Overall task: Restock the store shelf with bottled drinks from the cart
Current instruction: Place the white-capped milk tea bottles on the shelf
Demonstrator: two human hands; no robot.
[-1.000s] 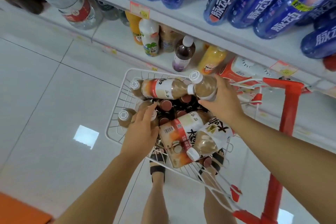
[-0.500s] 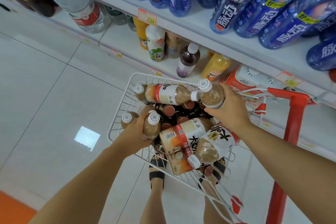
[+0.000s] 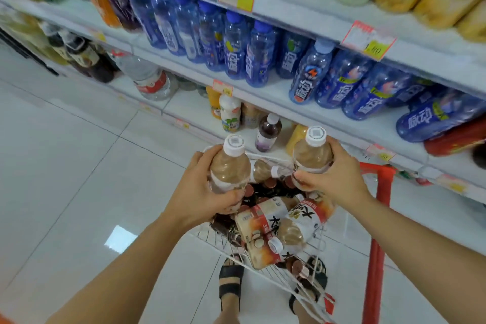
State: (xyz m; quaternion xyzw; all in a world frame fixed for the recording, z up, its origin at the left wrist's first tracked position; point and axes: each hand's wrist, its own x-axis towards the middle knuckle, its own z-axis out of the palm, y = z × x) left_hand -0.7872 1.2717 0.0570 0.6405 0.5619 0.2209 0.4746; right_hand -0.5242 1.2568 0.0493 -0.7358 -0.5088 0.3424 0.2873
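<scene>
Left hand: our left hand [image 3: 202, 189] has its fingers wrapped tight round a milk-tea bottle [image 3: 229, 165], upright, white cap on top, lifted above the cart basket.

Right hand: our right hand [image 3: 332, 179] is clamped the same way on a second milk-tea bottle [image 3: 311, 151], also upright, held a bit higher and closer to the shelf.

Cart: white wire basket [image 3: 297, 275] on a red frame [image 3: 374, 231], right below both hands. More of the same bottles [image 3: 294, 229] lie in it on their sides, piled over dark bottles with brownish caps.

Shelf: the bottom shelf [image 3: 194, 110] just beyond the cart has a few mixed drinks standing on it, including a dark purple one [image 3: 267, 134]. The shelf above is packed with blue bottles [image 3: 252, 60].

Floor: pale tiles, and we can see our sandalled feet [image 3: 230, 287] through the basket wires.
</scene>
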